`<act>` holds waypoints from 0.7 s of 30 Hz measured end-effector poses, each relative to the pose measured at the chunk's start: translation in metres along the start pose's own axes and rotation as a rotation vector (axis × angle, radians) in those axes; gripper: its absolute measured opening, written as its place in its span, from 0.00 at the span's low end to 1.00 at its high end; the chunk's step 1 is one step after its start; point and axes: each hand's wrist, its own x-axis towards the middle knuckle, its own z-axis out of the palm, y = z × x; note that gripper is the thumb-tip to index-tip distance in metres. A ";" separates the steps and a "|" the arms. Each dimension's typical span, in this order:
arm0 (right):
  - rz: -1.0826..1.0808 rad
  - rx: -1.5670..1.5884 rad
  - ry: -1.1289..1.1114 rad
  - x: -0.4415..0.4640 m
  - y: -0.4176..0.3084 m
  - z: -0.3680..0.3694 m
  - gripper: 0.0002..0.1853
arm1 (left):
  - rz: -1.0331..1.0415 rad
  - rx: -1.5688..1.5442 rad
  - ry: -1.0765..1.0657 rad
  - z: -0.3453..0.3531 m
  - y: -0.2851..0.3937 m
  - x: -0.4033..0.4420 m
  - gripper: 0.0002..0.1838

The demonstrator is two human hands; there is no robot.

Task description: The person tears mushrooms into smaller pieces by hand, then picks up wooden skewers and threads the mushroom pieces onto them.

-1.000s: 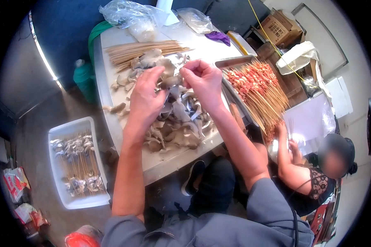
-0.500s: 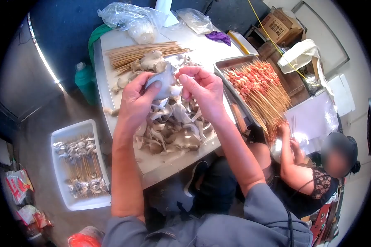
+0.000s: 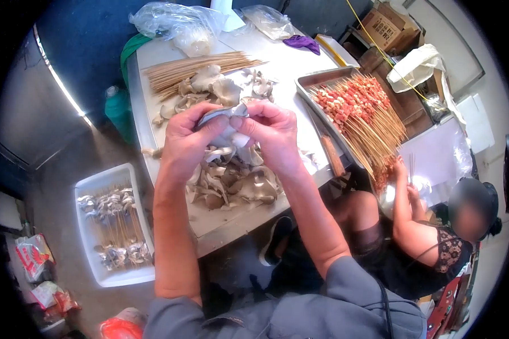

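Between both hands, over the table, is a grey oyster mushroom (image 3: 225,114). My left hand (image 3: 191,134) is closed on its left side, thumb on top. My right hand (image 3: 270,129) pinches its right side, and the two thumbs nearly meet. Below and behind lies a heap of torn oyster mushroom pieces (image 3: 232,183), with larger caps (image 3: 206,79) at the far end. A bundle of bare bamboo skewers (image 3: 195,69) rests beside those caps.
Right of the table stands a metal tray (image 3: 305,85) piled with meat skewers (image 3: 359,107). A seated co-worker (image 3: 421,237) reaches toward its near end. A white tub (image 3: 90,248) of mushroom skewers is on the floor at left. Plastic bags (image 3: 178,25) lie at the table's back.
My right hand has moved left and taken hold of the mushroom's right side. The mushroom is now gripped from both sides and turned. The view has shifted slightly.
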 end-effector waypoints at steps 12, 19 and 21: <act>-0.019 0.213 0.209 -0.007 0.009 -0.002 0.02 | -0.049 -0.104 0.201 0.011 -0.010 -0.003 0.09; 0.004 0.020 0.413 -0.002 0.012 -0.023 0.16 | -0.053 -0.001 0.150 0.001 -0.009 -0.005 0.11; 0.011 -0.031 0.404 -0.006 0.014 -0.025 0.18 | -0.101 -0.024 0.102 0.008 -0.001 -0.007 0.09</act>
